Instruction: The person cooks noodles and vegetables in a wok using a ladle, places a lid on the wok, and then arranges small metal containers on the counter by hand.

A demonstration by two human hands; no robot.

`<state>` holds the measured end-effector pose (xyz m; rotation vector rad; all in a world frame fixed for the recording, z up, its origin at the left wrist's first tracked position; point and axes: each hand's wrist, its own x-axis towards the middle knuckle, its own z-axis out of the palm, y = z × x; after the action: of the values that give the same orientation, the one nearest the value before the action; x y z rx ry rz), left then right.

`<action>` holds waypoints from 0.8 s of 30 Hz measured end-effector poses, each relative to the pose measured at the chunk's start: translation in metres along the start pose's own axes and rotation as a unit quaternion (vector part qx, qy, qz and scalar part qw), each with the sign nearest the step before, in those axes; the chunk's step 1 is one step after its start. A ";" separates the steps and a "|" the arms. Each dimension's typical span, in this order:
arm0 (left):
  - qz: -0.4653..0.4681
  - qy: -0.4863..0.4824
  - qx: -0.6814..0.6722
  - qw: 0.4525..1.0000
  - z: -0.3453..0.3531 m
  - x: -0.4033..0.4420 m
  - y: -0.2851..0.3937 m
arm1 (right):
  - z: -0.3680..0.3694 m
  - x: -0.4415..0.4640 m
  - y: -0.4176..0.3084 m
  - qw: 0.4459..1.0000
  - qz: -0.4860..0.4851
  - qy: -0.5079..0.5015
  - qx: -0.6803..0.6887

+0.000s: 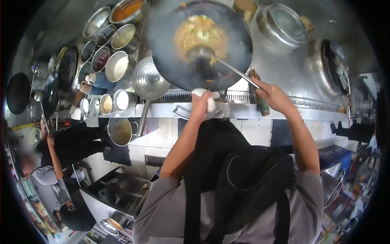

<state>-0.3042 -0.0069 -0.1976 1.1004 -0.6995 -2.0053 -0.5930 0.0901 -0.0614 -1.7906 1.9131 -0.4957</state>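
A large dark wok (239, 51) holds steaming noodles (203, 36) with pale and green pieces. My left hand (200, 106) is closed around a folded white cloth (211, 103) at the wok's near edge. My right hand (269, 94) grips the handle of a metal ladle (233, 69), whose bowl rests in the wok against the noodles. A bamboo brush (262, 103) lies on the stove edge, just beside and partly under my right hand. Steam blurs part of the food.
A perforated strainer (151, 79) lies left of the wok, near several seasoning containers (117, 66). A steel pot (284, 25) stands at the back right and another wok (327, 67) farther right. A co-worker (46, 175) holding a ladle is at the far left.
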 end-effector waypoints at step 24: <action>-0.010 0.042 0.013 0.999 -0.001 0.039 0.011 | -0.031 -0.071 -0.052 0.960 0.125 0.076 0.239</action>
<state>-0.3140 -0.0443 -0.2081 1.2027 -0.6747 -1.9599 -0.5647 0.1544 -0.0001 -1.2160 1.8778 -0.9318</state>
